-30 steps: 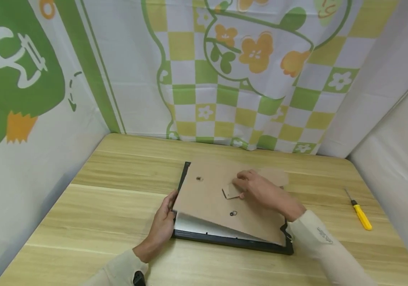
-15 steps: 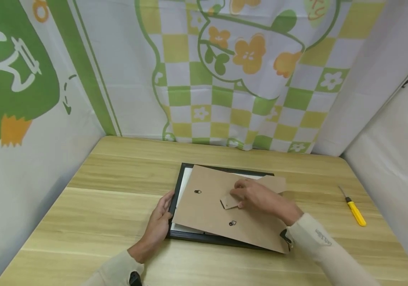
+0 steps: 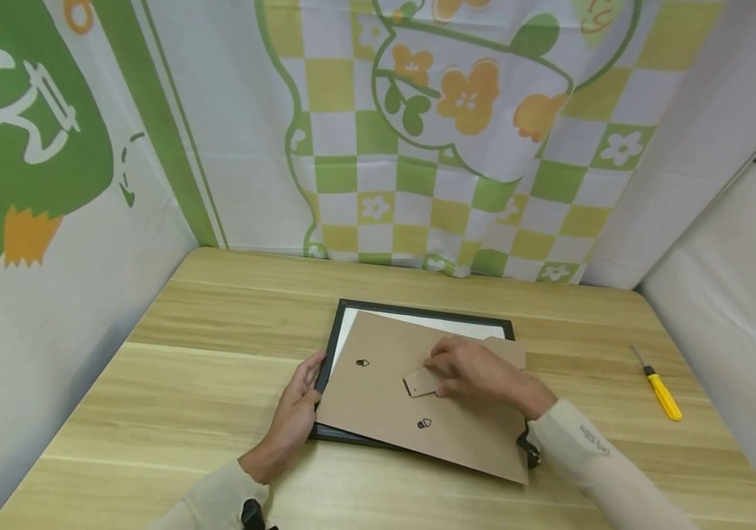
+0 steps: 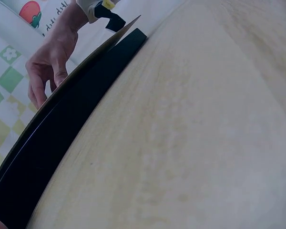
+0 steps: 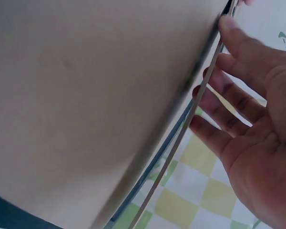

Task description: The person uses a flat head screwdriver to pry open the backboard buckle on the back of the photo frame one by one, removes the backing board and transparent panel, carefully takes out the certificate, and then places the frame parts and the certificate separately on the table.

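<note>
A black picture frame (image 3: 425, 310) lies flat on the wooden table (image 3: 218, 316). A brown backing board (image 3: 378, 401) sits askew on it and overhangs the frame's near edge, and a white sheet (image 3: 417, 322) shows at the back. My right hand (image 3: 442, 377) pinches the board's small stand flap (image 3: 419, 383). My left hand (image 3: 310, 377) rests with fairly straight fingers against the frame's left edge. In the left wrist view the frame's side (image 4: 71, 129) runs under the board's edge (image 4: 93, 53). In the right wrist view the left hand's fingers (image 5: 229, 86) touch the board's edge.
A yellow-handled screwdriver (image 3: 661, 392) lies on the table at the right, apart from the frame. Printed fabric walls (image 3: 417, 132) close in the back and both sides of the table.
The backing board has come down from its tilted, lifted position and slid toward me, uncovering the frame's far edge and white sheet. My left hand stayed at the frame's left edge.
</note>
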A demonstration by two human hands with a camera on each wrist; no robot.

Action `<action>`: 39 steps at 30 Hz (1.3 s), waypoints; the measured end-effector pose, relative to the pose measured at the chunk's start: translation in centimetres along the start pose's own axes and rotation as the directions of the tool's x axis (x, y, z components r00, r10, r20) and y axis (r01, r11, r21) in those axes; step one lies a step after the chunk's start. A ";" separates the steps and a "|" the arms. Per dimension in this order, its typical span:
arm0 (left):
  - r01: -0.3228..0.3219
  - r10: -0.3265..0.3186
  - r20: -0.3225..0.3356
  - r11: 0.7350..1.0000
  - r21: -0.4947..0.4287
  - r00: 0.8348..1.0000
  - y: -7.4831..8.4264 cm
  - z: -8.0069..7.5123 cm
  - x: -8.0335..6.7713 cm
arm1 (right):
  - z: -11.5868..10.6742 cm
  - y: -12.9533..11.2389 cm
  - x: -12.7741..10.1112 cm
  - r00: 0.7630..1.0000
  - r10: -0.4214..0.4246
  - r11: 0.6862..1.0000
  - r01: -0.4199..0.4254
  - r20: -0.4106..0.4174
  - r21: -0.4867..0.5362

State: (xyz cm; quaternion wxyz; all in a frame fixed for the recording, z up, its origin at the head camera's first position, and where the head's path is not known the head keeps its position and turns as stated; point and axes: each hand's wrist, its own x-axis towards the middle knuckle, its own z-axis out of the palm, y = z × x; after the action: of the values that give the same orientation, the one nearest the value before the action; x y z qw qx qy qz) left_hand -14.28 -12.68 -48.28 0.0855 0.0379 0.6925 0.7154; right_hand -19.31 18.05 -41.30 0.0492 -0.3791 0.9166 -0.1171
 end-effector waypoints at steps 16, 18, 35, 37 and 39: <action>0.010 -0.010 -0.008 1.000 -0.019 1.000 0.0 0.0 0.1 | -0.6 3.2 -0.6 0.962 0.251 0.950 -0.267 0.109 0.164; 0.009 -0.009 -0.007 1.000 -0.018 1.000 0.0 0.0 0.1 | -0.9 3.8 -0.9 0.952 0.278 0.941 -0.297 0.129 0.161; -0.001 0.001 -0.020 1.000 -0.014 1.000 0.0 0.1 0.1 | -2.4 6.7 -1.4 0.911 0.365 0.900 -0.398 0.191 0.179; -0.007 0.007 -0.023 1.000 -0.014 1.000 0.0 0.1 0.1 | -2.5 7.3 -1.7 0.913 0.359 0.886 -0.398 0.194 0.237; -0.010 0.010 -0.025 1.000 -0.013 1.000 0.0 0.1 0.1 | -2.5 7.8 -2.0 0.915 0.350 0.863 -0.398 0.201 0.312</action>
State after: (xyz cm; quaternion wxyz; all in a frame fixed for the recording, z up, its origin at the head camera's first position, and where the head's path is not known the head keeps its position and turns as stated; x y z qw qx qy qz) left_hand -14.33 -12.53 -48.30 0.0735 0.0316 0.6885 0.7209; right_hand -23.65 25.30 -40.84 0.1997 -0.1862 0.9320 -0.2383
